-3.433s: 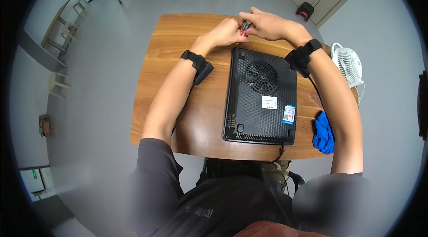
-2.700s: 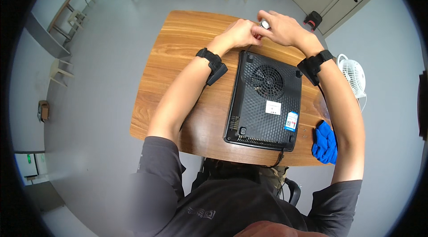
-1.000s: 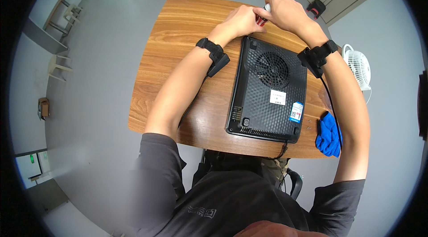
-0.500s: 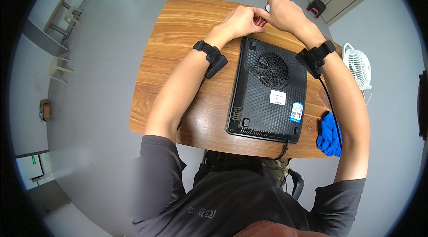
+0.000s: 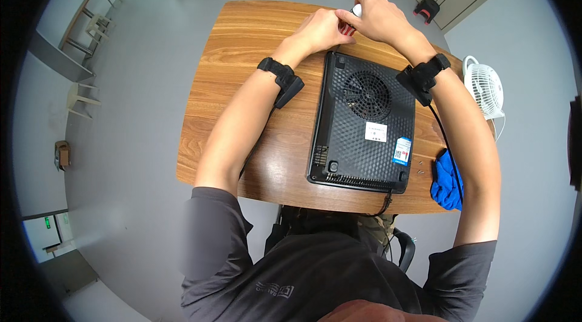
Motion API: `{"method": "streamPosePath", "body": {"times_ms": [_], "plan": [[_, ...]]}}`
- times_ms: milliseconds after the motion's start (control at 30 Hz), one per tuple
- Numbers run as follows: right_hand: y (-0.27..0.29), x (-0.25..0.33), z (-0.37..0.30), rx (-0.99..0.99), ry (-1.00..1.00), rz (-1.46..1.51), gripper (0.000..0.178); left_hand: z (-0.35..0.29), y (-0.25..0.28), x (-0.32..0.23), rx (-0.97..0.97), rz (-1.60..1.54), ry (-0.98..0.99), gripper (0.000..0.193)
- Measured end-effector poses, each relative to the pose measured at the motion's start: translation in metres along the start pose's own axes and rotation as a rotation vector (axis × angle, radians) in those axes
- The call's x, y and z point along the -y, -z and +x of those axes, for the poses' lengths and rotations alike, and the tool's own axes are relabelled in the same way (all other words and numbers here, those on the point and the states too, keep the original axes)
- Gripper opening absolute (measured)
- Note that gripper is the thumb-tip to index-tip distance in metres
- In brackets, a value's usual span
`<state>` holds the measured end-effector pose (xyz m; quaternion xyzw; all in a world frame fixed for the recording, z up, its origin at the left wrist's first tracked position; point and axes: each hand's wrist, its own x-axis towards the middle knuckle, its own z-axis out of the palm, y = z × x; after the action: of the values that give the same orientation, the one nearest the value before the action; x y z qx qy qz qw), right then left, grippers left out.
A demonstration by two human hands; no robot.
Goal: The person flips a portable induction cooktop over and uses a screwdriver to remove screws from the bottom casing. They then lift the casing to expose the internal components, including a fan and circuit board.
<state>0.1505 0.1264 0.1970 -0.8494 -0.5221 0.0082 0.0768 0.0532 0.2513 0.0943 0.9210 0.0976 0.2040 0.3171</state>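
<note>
Beyond the far edge of an upturned black induction cooker (image 5: pixel 357 134), both my hands are together at a small red-and-white bottle (image 5: pixel 347 30). My left hand (image 5: pixel 320 30) has its fingers closed around the striped lower part. My right hand (image 5: pixel 381 19) is closed at the upper end, where a rounded white top (image 5: pixel 357 10) shows beside the fingers. The palms and most of the bottle are hidden. The cooker lies with its round fan grille, rubber feet and two stickers facing up; neither hand touches it.
The cooker rests on a wood-grain table (image 5: pixel 209 103), its cord (image 5: pixel 385 204) hanging over the near edge. Small screws (image 5: pixel 421 171) and a blue cloth (image 5: pixel 447 182) lie to its right. A white fan (image 5: pixel 485 88) stands past the right edge. Straps and cables run along both wrists.
Both hands have shifted slightly left, still together on the bottle. More of its white top shows now. The cooker has not moved on the table.
</note>
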Motion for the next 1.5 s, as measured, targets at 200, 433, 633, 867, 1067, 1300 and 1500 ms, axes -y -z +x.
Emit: {"method": "streamPosePath", "body": {"times_ms": [200, 433, 633, 867, 1067, 1300, 1500], "plan": [[-0.007, -0.025, 0.008, 0.019, 0.135, 0.007, 0.058, 0.0, 0.005, -0.006, 0.146, 0.029, -0.006, 0.048], [-0.004, -0.01, 0.002, 0.01, 0.048, 0.033, 0.059, 0.0, 0.006, 0.001, 0.11, -0.024, -0.036, 0.039], [-0.002, -0.015, 0.003, 0.018, 0.055, 0.082, 0.06, 0.001, 0.002, -0.001, 0.088, -0.035, -0.029, 0.038], [-0.004, -0.021, 0.001, -0.078, 0.092, 0.127, 0.058, -0.001, 0.015, -0.017, 0.11, -0.047, -0.024, 0.04], [0.008, -0.032, -0.01, -0.148, 0.11, 0.124, 0.059, -0.008, 0.023, -0.02, 0.169, 0.121, -0.018, 0.04], [0.049, -0.036, -0.051, -0.165, 0.066, 0.187, 0.06, -0.019, 0.019, -0.014, 0.232, 0.23, -0.067, 0.035], [0.067, -0.058, -0.087, -0.199, 0.047, 0.177, 0.062, -0.017, 0.002, -0.061, 0.242, 0.25, -0.113, 0.023]]}}
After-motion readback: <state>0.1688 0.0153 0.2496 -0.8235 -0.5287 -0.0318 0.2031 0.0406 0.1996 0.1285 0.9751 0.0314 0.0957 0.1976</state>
